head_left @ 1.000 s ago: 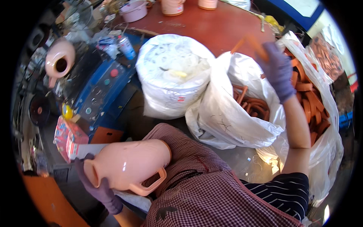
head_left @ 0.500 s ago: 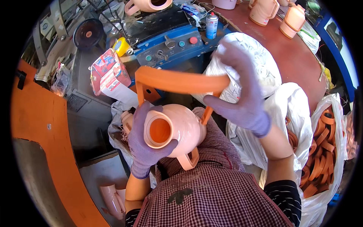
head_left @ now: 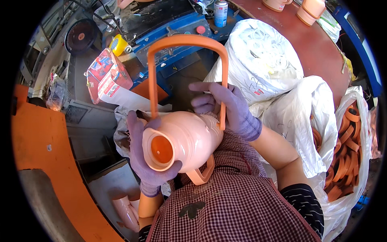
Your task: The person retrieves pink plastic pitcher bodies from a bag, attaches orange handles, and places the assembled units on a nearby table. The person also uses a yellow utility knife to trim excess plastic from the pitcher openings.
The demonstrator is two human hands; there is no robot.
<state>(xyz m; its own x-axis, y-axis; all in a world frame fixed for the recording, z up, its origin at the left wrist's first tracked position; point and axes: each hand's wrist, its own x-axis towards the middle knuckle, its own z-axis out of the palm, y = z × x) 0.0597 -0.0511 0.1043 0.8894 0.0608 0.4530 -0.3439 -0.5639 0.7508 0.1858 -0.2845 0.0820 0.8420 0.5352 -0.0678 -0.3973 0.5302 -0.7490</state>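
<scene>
A glossy pink jug body (head_left: 195, 135) lies tilted above my lap, its round orange-lined mouth facing me. My left hand (head_left: 140, 161) is closed around the mouth end, thumb below the rim. A fixed pink side handle (head_left: 205, 173) sticks out toward my apron. Over the body arches an orange carrying handle (head_left: 187, 39), its two legs reaching down to opposite sides of the jug. At the right leg, my right hand (head_left: 240, 111) has its fingers curled about the lower end, near the jug's side. Both hands wear purple gloves. The left leg's end is partly hidden by my left fingers.
To the right stand a white sack of pale rings (head_left: 268, 48) and a bag of orange handles (head_left: 342, 161). Ahead is a blue machine (head_left: 177, 28) with a spray can (head_left: 220, 14). A red-and-white carton (head_left: 111, 78) and an orange panel (head_left: 44, 141) are at left.
My right hand has come down and left from the top of the handle to its right leg. The orange handle now stands upright as an arch. The jug has tilted slightly.
</scene>
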